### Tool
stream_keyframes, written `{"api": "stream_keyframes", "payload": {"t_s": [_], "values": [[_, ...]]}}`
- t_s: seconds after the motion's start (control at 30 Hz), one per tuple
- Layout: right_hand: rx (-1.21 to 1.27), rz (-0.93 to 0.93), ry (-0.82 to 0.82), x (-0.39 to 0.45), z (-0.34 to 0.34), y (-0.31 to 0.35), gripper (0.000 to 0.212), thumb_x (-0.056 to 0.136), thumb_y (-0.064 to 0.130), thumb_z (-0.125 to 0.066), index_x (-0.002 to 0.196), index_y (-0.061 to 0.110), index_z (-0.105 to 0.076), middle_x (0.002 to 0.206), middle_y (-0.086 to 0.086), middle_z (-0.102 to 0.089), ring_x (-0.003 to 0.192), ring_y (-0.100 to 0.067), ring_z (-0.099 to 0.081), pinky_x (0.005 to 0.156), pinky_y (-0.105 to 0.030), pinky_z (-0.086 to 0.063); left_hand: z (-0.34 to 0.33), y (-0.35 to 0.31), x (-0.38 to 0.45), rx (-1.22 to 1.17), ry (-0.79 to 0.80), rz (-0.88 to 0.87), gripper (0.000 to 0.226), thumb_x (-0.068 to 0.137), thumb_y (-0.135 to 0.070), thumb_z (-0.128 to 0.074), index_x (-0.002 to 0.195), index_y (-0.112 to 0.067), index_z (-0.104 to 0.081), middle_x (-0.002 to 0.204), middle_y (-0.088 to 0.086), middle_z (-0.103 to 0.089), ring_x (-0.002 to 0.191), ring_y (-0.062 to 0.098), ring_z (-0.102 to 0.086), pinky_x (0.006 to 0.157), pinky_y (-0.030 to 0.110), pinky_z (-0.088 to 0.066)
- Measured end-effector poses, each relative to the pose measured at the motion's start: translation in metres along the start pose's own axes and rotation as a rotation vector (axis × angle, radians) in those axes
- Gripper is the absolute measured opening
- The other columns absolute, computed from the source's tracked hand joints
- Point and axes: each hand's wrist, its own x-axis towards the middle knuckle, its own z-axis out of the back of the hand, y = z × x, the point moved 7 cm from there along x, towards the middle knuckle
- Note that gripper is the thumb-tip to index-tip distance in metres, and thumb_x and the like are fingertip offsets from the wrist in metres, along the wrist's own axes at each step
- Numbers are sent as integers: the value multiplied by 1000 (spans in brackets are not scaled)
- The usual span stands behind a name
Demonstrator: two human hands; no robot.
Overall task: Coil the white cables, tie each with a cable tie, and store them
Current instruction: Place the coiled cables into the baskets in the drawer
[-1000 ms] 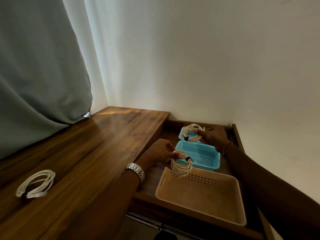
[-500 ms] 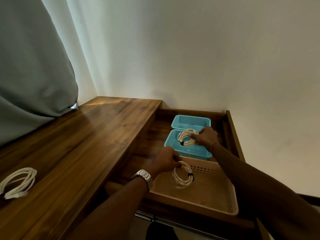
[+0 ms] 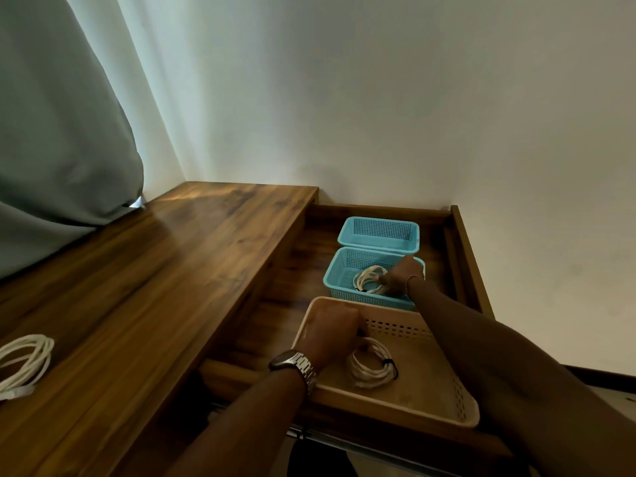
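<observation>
An open wooden drawer [image 3: 463, 242] holds three baskets. My left hand [image 3: 330, 330] is low inside the beige basket [image 3: 457, 404], fingers closed on the top of a coiled white cable [image 3: 370, 368] bound with a black tie; the coil rests on the basket floor. My right hand [image 3: 401, 275] reaches into the nearer blue basket [image 3: 335, 280] and pinches a second tied white coil [image 3: 366, 278] lying in it. A third white coil [image 3: 22, 363] lies on the desk top at the far left, partly cut off by the frame edge.
A farther blue basket [image 3: 378, 234] sits at the back of the drawer. The wooden desk top [image 3: 155, 270] runs along the left. A grey curtain [image 3: 58, 132] hangs over its far left corner. A white wall stands behind the drawer.
Both hands came down from above the baskets: the left lowered its coil into the beige basket, the right lowered its coil into the nearer blue basket. The camera view tilted.
</observation>
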Motion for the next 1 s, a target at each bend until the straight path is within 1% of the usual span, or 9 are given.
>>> {"api": "stream_keyframes", "payload": {"t_s": [0.1,0.27,0.37,0.43,0.5,0.6,0.7,0.83,1.0], "values": [[-89,26,10,-2,-4,7,57,75,38,-87,112,0,-66,113,-16,-71,104,-28,-67,75,-31,-49,0,-4,3,-2,23,-18,26,88,-50,-64,98,-31,-78,94,-5,-76,87,15,-69,69,28,-46],[-235,89,-19,-7,1,20,57,81,41,-81,117,1,-62,117,-17,-69,110,-31,-65,82,-34,-50,3,5,5,-37,28,31,34,85,-59,-63,101,-33,-76,96,-6,-75,89,15,-69,74,29,-52],[-263,166,-104,-16,12,31,55,84,42,-76,120,5,-59,121,-16,-67,111,-33,-64,87,-38,-52,7,18,8,-236,116,76,26,86,-47,-70,96,-25,-77,96,-3,-75,87,18,-68,77,38,-57],[-233,254,-154,-24,18,47,59,85,45,-74,123,5,-53,121,-16,-63,112,-35,-62,89,-42,-51,25,34,7,-338,94,129,26,86,-42,-73,94,-18,-78,93,0,-75,82,15,-69,76,37,-58],[-161,400,-142,-33,18,73,56,86,44,-73,121,5,-52,119,-16,-63,111,-33,-59,89,-43,-49,47,56,-1,-391,23,179,30,85,-45,-74,94,-16,-77,91,-2,-75,76,9,-69,73,34,-60],[-59,596,-122,-53,15,118,51,85,42,-75,115,5,-57,111,-15,-65,105,-31,-61,87,-43,-49,75,96,-25,-317,-39,249,36,82,-51,-75,98,-18,-74,91,-6,-72,78,7,-65,68,29,-54],[-35,762,-31,-84,1,169,51,83,40,-78,116,6,-60,110,-13,-67,101,-27,-64,85,-40,-53,98,139,-63,-223,-73,340,46,79,-59,-72,108,-23,-69,102,-2,-71,88,15,-65,75,36,-54],[-55,963,184,-141,-39,232,47,86,33,-77,123,10,-58,121,-10,-65,97,-19,-65,78,-28,-55,126,196,-131,-129,-111,482,54,77,-67,-69,112,-26,-66,101,-6,-70,78,7,-58,73,34,-55],[-124,1159,317,-216,-98,287,48,86,35,-77,125,13,-59,123,-10,-63,94,-22,-67,79,-33,-57,149,247,-227,-25,-81,626,68,73,-68,-69,125,-25,-61,113,2,-70,98,19,-64,83,37,-54]]}}
